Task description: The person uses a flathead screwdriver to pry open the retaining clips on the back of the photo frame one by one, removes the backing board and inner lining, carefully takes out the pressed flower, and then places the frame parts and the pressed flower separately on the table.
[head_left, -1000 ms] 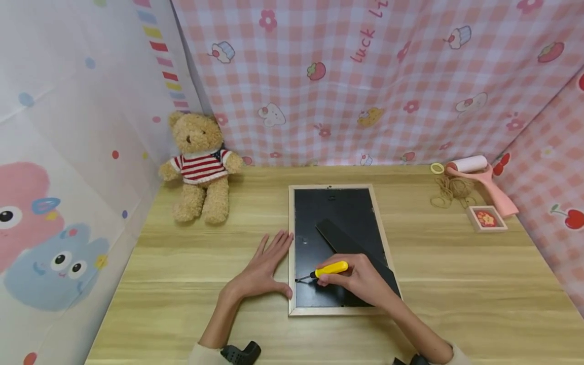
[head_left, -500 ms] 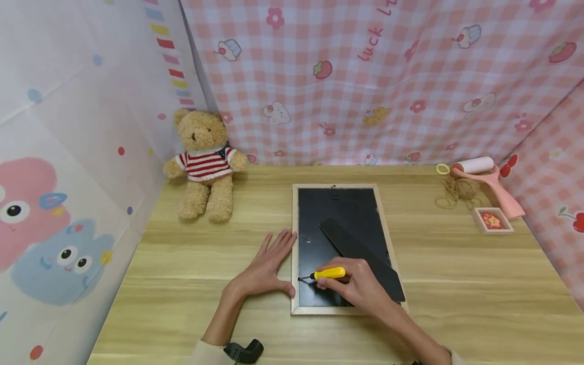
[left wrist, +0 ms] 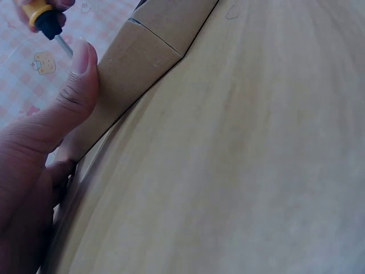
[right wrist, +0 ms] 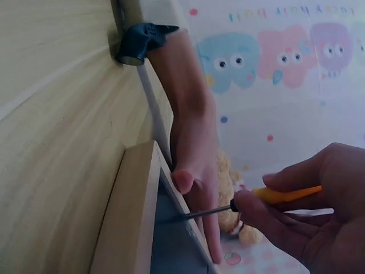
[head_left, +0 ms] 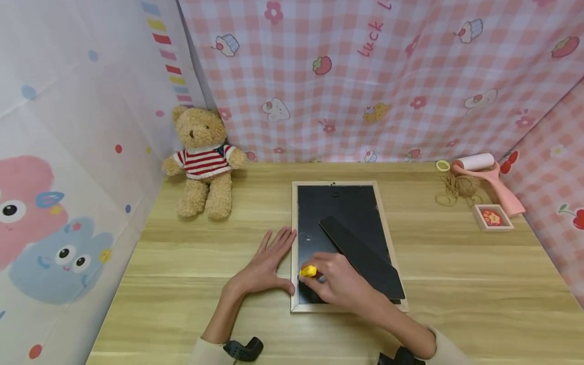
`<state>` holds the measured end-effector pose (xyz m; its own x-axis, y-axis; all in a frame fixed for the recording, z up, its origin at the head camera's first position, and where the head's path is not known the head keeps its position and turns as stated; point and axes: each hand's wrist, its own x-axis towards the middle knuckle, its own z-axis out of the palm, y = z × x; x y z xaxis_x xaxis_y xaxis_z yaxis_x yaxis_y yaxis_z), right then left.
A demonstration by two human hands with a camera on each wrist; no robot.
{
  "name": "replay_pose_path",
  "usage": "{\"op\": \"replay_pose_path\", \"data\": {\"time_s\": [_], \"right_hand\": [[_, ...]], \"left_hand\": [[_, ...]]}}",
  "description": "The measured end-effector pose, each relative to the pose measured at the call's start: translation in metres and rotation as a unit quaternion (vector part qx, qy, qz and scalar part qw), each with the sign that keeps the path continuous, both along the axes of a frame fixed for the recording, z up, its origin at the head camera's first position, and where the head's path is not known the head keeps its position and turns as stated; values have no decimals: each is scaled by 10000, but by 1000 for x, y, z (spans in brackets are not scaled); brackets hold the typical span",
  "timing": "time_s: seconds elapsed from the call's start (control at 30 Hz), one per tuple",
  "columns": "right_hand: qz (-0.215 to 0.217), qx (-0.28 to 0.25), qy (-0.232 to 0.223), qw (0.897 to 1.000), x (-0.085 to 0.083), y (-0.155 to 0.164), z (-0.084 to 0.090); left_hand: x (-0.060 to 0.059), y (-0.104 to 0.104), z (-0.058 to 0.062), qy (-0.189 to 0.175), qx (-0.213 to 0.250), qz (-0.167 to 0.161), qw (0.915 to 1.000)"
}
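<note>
Frame: the picture frame lies face down on the worktop, black backing board up, a black stand flap lying slantwise across it.
Left hand: the left hand rests flat and released on the worktop, fingers straight, thumb pressed to the frame's outer left rail.
Right hand: the right hand is clenched round a small screwdriver, pinching its yellow handle; the thin shaft points at the inner edge of the left rail.
Tip: it seems to reach the seam between rail and backing, though the wrist view is too dim to say whether it touches a clip.
Handling, frame: judged light and stiff, wooden rails with thin board; probably glass beneath, so fragile if levered hard. Best held by the outer rails, pressed down flat.
Handling, screwdriver: light, rigid, slim; the smooth handle could slip, so a grip near the shaft gives control.
Elsewhere: 1 teddy bear sits at the far left; a lint roller, twine and a small box lie far right.
</note>
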<state>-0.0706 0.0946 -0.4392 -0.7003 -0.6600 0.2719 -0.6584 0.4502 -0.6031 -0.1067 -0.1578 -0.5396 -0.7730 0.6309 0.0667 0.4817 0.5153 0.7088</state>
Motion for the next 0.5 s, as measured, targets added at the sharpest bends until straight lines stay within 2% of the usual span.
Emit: {"op": "replay_pose_path", "data": {"time_s": [0.1, 0.3, 0.4, 0.5], "right_hand": [[47, 168, 131, 9998, -1, -3, 3], [318, -204, -103, 9992, -13, 15, 4], [246, -549, 95, 9981, -26, 36, 8], [-63, -886, 293, 9956, -48, 60, 16]], "left_hand": [[0, 0, 1, -60, 90, 0, 9999], [0, 0, 0, -67, -19, 27, 10000], [4, -1, -1, 69, -71, 0, 10000], [15, -3, 1, 161, 1, -121, 9998]]}}
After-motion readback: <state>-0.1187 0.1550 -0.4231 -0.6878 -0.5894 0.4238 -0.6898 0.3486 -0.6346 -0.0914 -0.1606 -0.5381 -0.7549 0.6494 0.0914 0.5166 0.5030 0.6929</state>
